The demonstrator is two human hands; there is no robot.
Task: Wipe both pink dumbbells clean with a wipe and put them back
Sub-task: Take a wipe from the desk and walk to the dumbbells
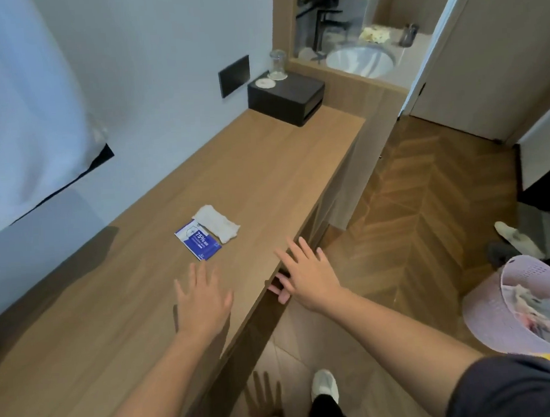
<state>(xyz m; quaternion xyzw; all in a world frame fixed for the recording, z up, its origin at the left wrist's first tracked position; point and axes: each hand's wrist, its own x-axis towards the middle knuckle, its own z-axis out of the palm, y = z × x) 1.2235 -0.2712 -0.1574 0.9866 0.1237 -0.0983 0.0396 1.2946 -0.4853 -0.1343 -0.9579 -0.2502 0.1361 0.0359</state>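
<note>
I note a long wooden counter set against a pale wall. A black box stands at its far end, beside a dark wall panel. Beyond lies a white washbasin. Herringbone wood floor runs to my right, and a white curtain hangs to my left.

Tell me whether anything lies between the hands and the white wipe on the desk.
From the left hand, the blue packet lies in front of the wipe, against its near edge. From the right hand, only bare desk shows.
</note>
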